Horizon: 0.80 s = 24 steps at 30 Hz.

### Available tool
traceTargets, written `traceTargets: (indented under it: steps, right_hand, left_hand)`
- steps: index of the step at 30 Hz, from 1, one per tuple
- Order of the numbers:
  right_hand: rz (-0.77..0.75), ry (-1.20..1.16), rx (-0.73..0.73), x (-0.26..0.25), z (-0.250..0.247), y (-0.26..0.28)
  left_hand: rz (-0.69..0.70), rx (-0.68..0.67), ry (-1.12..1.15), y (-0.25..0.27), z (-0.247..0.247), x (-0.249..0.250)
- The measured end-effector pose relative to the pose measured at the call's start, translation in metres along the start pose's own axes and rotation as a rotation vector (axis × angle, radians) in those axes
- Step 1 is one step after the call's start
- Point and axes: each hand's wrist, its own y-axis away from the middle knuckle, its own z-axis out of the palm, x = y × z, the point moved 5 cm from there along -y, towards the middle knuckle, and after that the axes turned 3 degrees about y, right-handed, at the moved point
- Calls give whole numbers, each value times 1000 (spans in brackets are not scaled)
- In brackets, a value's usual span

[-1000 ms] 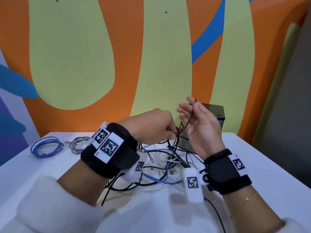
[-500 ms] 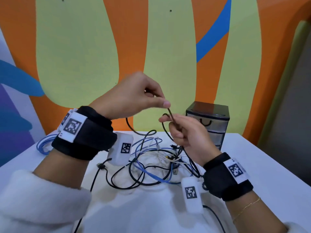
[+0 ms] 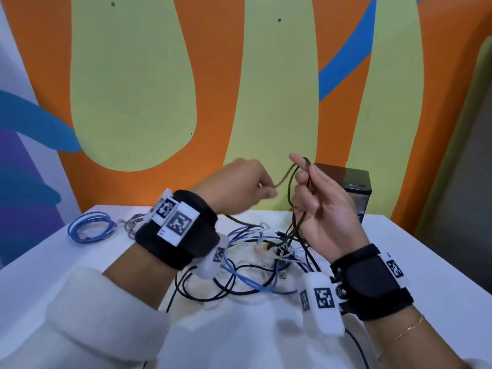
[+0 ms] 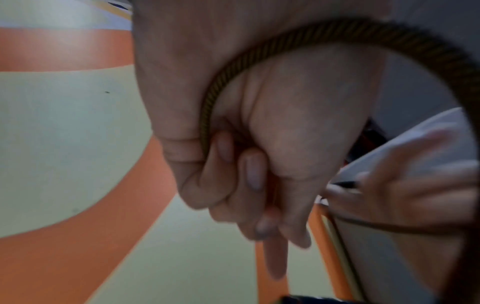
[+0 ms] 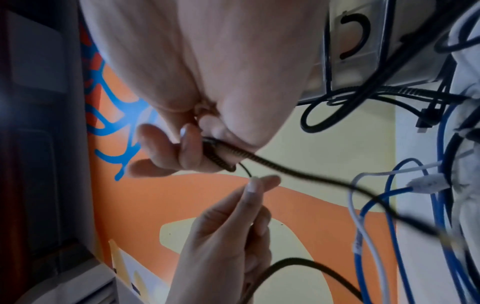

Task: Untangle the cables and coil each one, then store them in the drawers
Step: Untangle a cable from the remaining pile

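Above the tangled pile (image 3: 255, 262) on the white table (image 3: 426, 262), both hands gripped one braided cable (image 3: 294, 187). Right hand (image 3: 324, 206) pinched the formed loop upright, its long axis near vertical, the tail dropping into the pile. Left hand (image 3: 239, 185), just beside it and level, was curled round the free strand (likely feeding the next turn rightward). Drawer unit (image 3: 354, 187) stood behind the right hand, the nearer one. Left wrist view showed the braid (image 4: 259, 61) crossing the palm; right wrist view alone revealed a drawer handle (image 5: 353, 35).
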Motion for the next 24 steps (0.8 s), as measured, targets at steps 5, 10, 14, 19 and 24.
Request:
traceTargets:
  steps: [5,10,14,19,24]
  right_hand:
    - [-111,104,200,-1,-23,-6]
    - [-106,504,166,2,-20,-8]
    - [-64,853,77,9,-9,-1]
    - [72,963,-27,19,-13,-1]
    - [178,608,-127,16,-4,-1]
  left_hand:
    - [38,-116,-185,9,23,49]
    - [94,-58,-81,14,-8,41]
    - [79,-41,115,18,-26,27]
    - [74,145,480,10,-45,4]
    - [29,432,788,6,-55,-30]
